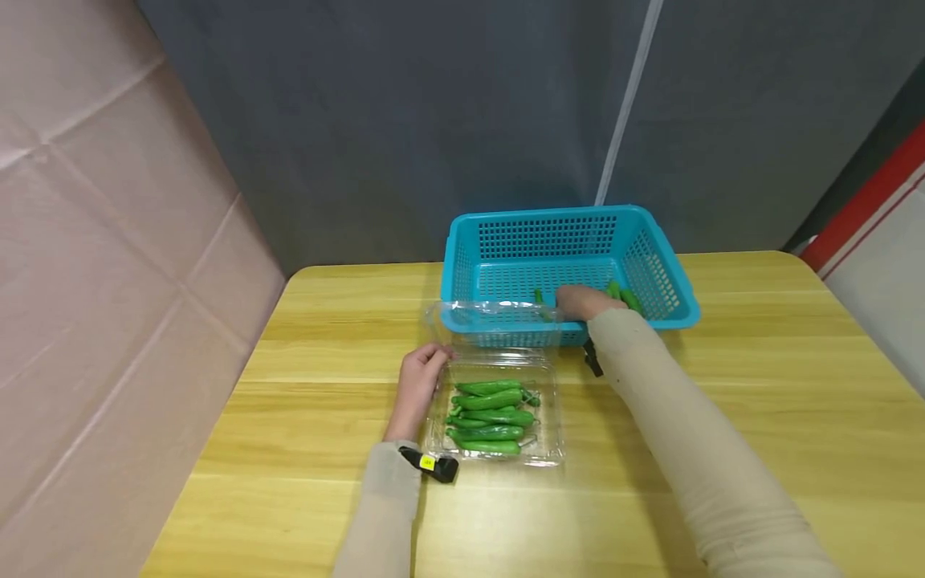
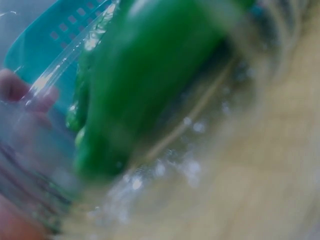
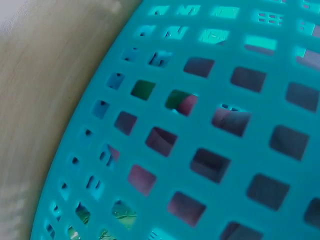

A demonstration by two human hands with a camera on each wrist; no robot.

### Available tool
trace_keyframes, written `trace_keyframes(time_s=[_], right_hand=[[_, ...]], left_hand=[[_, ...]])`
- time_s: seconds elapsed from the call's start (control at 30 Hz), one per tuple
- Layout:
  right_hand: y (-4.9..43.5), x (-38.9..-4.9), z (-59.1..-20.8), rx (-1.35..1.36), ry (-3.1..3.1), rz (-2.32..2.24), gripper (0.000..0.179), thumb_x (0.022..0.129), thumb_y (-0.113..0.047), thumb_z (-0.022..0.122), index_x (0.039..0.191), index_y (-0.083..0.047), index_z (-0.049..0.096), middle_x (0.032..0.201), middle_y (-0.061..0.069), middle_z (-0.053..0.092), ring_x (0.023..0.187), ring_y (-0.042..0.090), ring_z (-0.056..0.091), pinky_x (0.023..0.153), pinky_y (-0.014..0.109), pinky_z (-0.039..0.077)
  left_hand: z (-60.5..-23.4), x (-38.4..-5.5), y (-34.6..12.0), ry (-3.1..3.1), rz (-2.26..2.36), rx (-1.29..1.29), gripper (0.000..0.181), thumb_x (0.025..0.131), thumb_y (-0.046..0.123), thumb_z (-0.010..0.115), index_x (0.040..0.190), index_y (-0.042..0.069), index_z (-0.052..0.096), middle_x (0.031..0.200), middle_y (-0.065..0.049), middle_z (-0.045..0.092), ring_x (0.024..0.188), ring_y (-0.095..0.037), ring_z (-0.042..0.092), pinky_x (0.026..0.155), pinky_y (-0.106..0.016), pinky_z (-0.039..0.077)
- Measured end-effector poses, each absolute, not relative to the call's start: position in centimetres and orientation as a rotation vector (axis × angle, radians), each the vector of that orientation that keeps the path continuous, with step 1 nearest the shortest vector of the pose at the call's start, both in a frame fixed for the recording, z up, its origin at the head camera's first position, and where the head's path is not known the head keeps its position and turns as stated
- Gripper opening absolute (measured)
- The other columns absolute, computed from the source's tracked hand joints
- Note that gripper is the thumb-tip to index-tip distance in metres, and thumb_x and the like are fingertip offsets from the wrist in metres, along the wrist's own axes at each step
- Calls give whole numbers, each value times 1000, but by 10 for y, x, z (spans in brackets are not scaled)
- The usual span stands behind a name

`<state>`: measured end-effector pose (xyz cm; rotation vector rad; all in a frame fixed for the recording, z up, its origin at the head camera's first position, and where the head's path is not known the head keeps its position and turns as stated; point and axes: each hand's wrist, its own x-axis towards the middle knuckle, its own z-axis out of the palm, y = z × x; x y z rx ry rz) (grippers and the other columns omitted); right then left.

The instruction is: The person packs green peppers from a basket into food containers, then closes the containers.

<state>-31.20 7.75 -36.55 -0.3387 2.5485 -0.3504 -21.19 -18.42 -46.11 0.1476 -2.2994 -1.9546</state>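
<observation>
A clear plastic clamshell box [image 1: 547,417] lies unfolded on the table, its lid raised at the back against a blue basket. Several green chili peppers [image 1: 491,399] lie side by side in its tray; in the left wrist view one pepper [image 2: 150,75] looms large and blurred. My left hand [image 1: 421,381] pinches the box's left edge near the hinge. Inside the blue basket [image 1: 564,213], my right hand [image 1: 581,303] reaches down by the front wall. Through the basket holes, a fingertip [image 3: 188,105] shows beside green pepper; whether the fingers hold it is hidden.
A few peppers [image 1: 630,300] lie in the basket's right front part, and another pepper [image 1: 539,296] is left of my right hand. The wooden table [image 1: 303,401] ends at a dark grey wall [image 1: 376,144]. A pinkish covered surface [image 1: 108,281] borders the left side.
</observation>
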Motion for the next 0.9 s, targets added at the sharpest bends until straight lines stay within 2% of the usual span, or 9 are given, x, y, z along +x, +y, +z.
trace_keyframes(time_s=[0.13,0.23,0.3,0.43,0.57,0.63,0.7,0.8,0.9], right_hand=[[82,-314,-368,-362,2563,-353,16,89,-16,47,82,-2,51,76,9,48,65,20,41,59,34,36],[85,-316,-369,-388,2573,-402,26,84,-15,49,61,-11,38,57,0,30,50,14,27,50,28,29],[88,-316,-368,-392,2573,-440,31,82,-14,50,57,-14,32,53,-2,22,47,12,19,47,27,24],[92,-315,-364,-413,2566,-500,33,80,-13,50,55,-16,30,51,-3,19,46,11,15,45,27,20],[96,-315,-359,-419,2565,-541,28,83,-13,50,58,-12,36,52,-1,24,45,13,21,46,28,26],[97,-314,-356,-411,2579,-559,18,85,-15,50,69,-8,47,56,0,36,46,14,32,48,29,34],[96,-313,-352,-401,2598,-571,13,86,-16,50,86,-4,53,64,4,48,51,17,44,53,33,42],[96,-309,-346,-370,2617,-605,28,87,-18,50,109,-1,51,82,12,58,64,24,55,60,38,48],[94,-303,-341,-357,2638,-636,29,87,-19,50,111,-3,50,87,14,59,66,26,58,59,37,48]], left_hand=[[-462,-212,-183,-2309,-1972,143,18,81,18,53,79,7,67,50,-3,45,36,-10,31,32,-23,27],[-462,-212,-184,-2306,-1974,153,18,81,18,53,80,7,67,48,-4,42,35,-10,30,32,-24,27],[-462,-212,-184,-2301,-1974,154,19,81,18,53,80,5,67,51,-5,47,35,-10,30,32,-24,27],[-460,-212,-185,-2309,-1963,151,19,81,17,53,81,5,68,54,-7,51,35,-11,30,31,-25,27],[-460,-212,-185,-2319,-1964,152,19,82,18,53,81,5,67,48,-4,42,35,-11,30,31,-25,27],[-459,-211,-185,-2320,-1973,153,19,82,18,53,81,5,67,48,-3,44,35,-11,30,31,-25,27],[-457,-211,-186,-2321,-1991,155,20,82,18,53,82,5,67,49,-3,45,35,-10,30,31,-24,27],[-450,-208,-184,-2318,-2031,148,20,84,16,52,84,2,67,49,-5,45,34,-9,31,32,-24,27],[-437,-203,-183,-2323,-2048,149,22,84,13,51,87,-3,65,48,-5,42,35,-9,31,32,-24,28]])
